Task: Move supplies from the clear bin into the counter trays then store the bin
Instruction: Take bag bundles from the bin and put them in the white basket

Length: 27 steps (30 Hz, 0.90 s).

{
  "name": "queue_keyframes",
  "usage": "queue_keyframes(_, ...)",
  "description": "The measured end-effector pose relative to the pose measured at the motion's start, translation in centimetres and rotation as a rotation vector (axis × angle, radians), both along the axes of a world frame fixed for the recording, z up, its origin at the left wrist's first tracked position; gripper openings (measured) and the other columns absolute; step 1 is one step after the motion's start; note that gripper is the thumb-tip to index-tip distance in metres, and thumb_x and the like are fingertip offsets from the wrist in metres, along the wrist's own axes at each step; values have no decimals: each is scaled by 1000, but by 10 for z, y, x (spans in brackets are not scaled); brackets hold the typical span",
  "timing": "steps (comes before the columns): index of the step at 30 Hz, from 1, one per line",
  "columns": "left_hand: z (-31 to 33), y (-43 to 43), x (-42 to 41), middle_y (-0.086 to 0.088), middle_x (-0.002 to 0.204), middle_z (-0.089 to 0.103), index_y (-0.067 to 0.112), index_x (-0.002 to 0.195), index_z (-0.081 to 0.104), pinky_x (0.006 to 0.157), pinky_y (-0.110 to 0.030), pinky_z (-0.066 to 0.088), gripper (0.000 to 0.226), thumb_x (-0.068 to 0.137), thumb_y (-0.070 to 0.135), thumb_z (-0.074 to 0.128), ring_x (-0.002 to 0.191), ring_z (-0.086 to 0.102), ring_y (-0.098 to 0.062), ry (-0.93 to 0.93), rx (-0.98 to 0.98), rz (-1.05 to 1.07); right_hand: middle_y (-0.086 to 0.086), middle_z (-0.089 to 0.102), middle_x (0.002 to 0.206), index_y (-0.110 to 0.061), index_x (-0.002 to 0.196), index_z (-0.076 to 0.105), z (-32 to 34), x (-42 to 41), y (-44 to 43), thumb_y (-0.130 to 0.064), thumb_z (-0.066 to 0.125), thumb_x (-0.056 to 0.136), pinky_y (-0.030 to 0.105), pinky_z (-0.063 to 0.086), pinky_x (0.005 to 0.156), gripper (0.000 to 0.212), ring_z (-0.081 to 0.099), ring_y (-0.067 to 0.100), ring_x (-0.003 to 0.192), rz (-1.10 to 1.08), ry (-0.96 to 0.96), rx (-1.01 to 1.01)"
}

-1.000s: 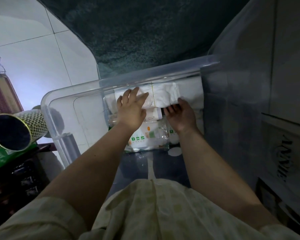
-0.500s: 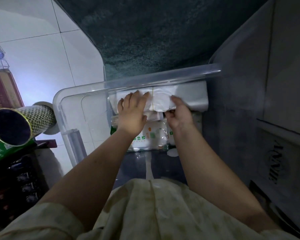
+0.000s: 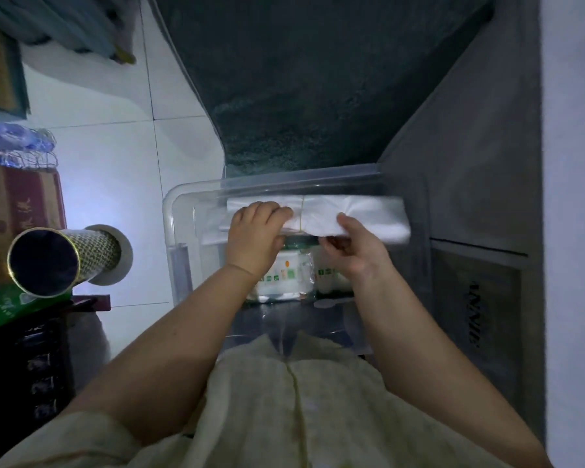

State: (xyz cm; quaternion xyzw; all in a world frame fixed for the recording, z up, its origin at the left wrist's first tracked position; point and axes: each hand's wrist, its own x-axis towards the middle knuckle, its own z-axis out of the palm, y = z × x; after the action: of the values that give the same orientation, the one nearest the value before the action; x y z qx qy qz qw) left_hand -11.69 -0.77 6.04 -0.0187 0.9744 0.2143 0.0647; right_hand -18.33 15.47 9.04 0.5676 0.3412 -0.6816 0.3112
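Observation:
The clear bin (image 3: 178, 231) sits on the floor in front of me, against a grey cabinet. Both hands reach into it. My left hand (image 3: 255, 236) grips the left part of a white bundle of plastic bags (image 3: 358, 214) tied with a rubber band. My right hand (image 3: 355, 244) holds the same bundle from below, thumb on top. The bundle is raised near the bin's far rim. Under it lie clear packets with green and orange print (image 3: 284, 275) and a white plastic spoon (image 3: 331, 301) on the bin's floor.
A dark teal rug (image 3: 318, 79) lies beyond the bin. The grey cabinet (image 3: 470, 184) stands at the right. At the left are a patterned tube with a gold rim (image 3: 61, 261), a green box, a brown carton (image 3: 21, 211) and white floor tiles.
Both hands have closed on the white bundle and raised it off the packets toward the bin's far rim. The view has tilted upward, showing more rug.

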Motion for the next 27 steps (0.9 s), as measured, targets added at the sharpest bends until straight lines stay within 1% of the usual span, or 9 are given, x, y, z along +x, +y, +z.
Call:
queue_keyframes(3, 22, -7, 3, -10, 100, 67, 12, 105, 68, 76, -39, 45, 43, 63, 3, 75, 91, 61, -33, -3, 23, -48, 8, 61, 77, -9, 87, 59, 22, 25, -2, -17, 67, 87, 26, 50, 54, 11, 56, 17, 64, 138, 124, 43)
queue_keyframes(6, 39, -19, 15, -10, 104, 66, 12, 111, 66, 75, -39, 45, 41, 70, 6, 72, 93, 59, -33, -32, 57, -62, 4, 65, 83, -11, 99, 58, 49, 64, -7, -17, 71, 84, 28, 47, 54, 20, 59, 13, 58, 578, 382, 168)
queue_keyframes(9, 55, -29, 31, -9, 107, 66, 14, 115, 64, 76, -37, 45, 41, 74, 12, 72, 96, 58, -32, -54, 90, -81, 2, 64, 89, -13, 100, 62, 66, 102, -5, -8, 74, 77, 28, 48, 69, 27, 59, 11, 74, 992, 900, 676)
queue_keyframes(11, 68, -35, 40, -8, 108, 66, 16, 116, 64, 75, -36, 45, 41, 75, 14, 72, 97, 58, -31, -45, 104, -126, 6, 60, 113, -15, 114, 59, 69, 122, -4, -7, 76, 70, 36, 44, 89, 48, 54, 23, 104, 1272, 1219, 1111)
queue_keyframes(12, 74, -38, 43, -6, 107, 67, 18, 116, 64, 75, -35, 44, 41, 75, 14, 72, 97, 58, -30, -34, 108, -159, 10, 55, 125, -17, 122, 55, 68, 130, -5, -8, 76, 65, 44, 39, 97, 61, 47, 30, 116, 1395, 1252, 1298)
queue_keyframes(16, 97, -43, 53, -2, 101, 66, 22, 112, 66, 71, -33, 42, 36, 76, 19, 70, 95, 57, -27, 28, 111, -360, 14, 50, 136, -19, 132, 49, 69, 150, -14, -8, 79, 54, 61, 22, 108, 84, 39, 43, 129, 1648, 959, 1558)
queue_keyframes(18, 106, -41, 58, -3, 99, 66, 22, 111, 66, 72, -36, 44, 34, 77, 20, 70, 94, 56, -28, 49, 111, -484, 13, 57, 120, -16, 123, 53, 74, 162, -4, -11, 81, 49, 55, 33, 103, 79, 52, 40, 113, 1668, 869, 1548)
queue_keyframes(22, 118, -27, 76, -4, 98, 67, 20, 110, 67, 74, -38, 47, 34, 76, 18, 69, 93, 58, -29, 75, 103, -703, 11, 62, 89, -8, 99, 64, 92, 212, 21, -5, 79, 52, 38, 46, 67, 49, 59, 33, 76, 1547, 840, 1592)
queue_keyframes(27, 128, 10, 112, -3, 99, 66, 17, 109, 66, 74, -39, 45, 37, 73, 15, 69, 90, 59, -30, 199, 43, -937, 9, 63, 79, -9, 91, 67, 119, 290, 42, -4, 77, 58, 35, 44, 62, 36, 59, 31, 70, 1306, 758, 1759)
